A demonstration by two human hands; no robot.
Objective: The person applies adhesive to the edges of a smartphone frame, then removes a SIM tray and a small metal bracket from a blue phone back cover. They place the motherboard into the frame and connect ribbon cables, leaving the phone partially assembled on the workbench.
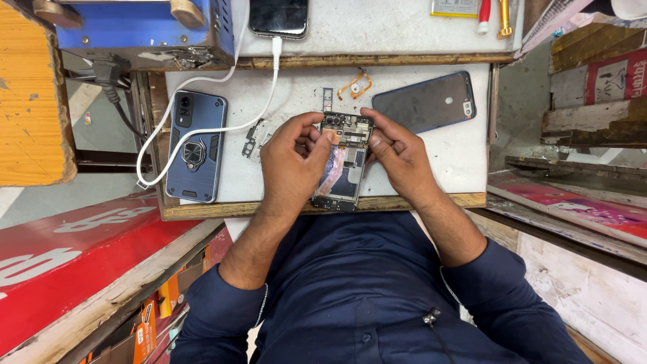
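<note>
Both hands, left hand (291, 158) and right hand (394, 154), are gripping an opened phone (342, 160) over the counter (458, 162), fingertips seemingly pressing its upper boards.

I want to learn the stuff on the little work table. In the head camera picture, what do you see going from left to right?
Blue phone in a ring-stand case → small loose metal part → left hand → opened phone with its back off → right hand → dark back cover.
</note>
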